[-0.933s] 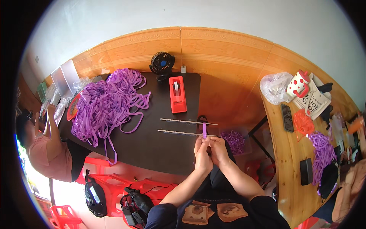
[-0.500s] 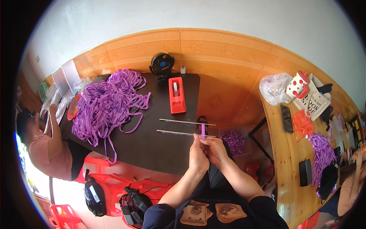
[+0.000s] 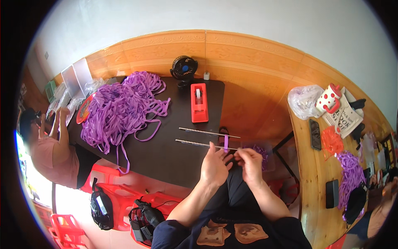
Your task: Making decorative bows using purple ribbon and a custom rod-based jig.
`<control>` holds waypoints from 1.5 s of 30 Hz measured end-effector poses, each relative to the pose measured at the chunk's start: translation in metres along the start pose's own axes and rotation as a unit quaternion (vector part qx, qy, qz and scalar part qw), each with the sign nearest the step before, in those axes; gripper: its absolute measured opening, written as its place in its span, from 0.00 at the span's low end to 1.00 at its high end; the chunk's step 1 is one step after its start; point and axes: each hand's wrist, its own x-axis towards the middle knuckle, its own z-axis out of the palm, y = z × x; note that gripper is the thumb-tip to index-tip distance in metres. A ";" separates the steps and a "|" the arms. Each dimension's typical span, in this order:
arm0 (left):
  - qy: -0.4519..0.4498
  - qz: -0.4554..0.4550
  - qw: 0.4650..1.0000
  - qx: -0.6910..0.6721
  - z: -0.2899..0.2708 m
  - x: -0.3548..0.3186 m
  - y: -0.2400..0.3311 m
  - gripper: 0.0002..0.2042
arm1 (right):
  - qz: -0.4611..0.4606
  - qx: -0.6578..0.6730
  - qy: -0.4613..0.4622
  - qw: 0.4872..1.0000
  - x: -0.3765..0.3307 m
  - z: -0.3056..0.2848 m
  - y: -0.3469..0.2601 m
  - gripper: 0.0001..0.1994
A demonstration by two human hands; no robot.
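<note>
Two thin metal rods [image 3: 201, 131] lie side by side on the dark table and stick out past its right edge. Round them, near their right ends, is a short band of purple ribbon [image 3: 226, 142]. Just below the band, my left hand [image 3: 214, 168] is open, its palm turned up and fingers spread. My right hand [image 3: 249, 163] is by the tip of the nearer rod, its thumb and fingers pinched together. Whatever may be in that pinch is too small to make out. A big tangled heap of purple ribbon [image 3: 118, 110] covers the table's left part.
On the dark table [image 3: 166, 166] stand a red tape dispenser [image 3: 199, 106] and a black fan [image 3: 183, 67]. A bin of purple pieces [image 3: 261, 155] sits below its right edge. The wooden table [image 3: 309, 182] at right holds a phone [image 3: 315, 134] and more purple ribbon. People sit at both sides.
My hands were together at the ribbon band and have come apart. The left has opened, while the right has moved away to the right in a pinch.
</note>
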 end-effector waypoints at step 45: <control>-0.116 -0.046 0.990 -0.063 -0.010 -0.007 0.014 0.41 | -0.226 -0.390 -0.050 0.891 0.143 0.112 0.027 0.07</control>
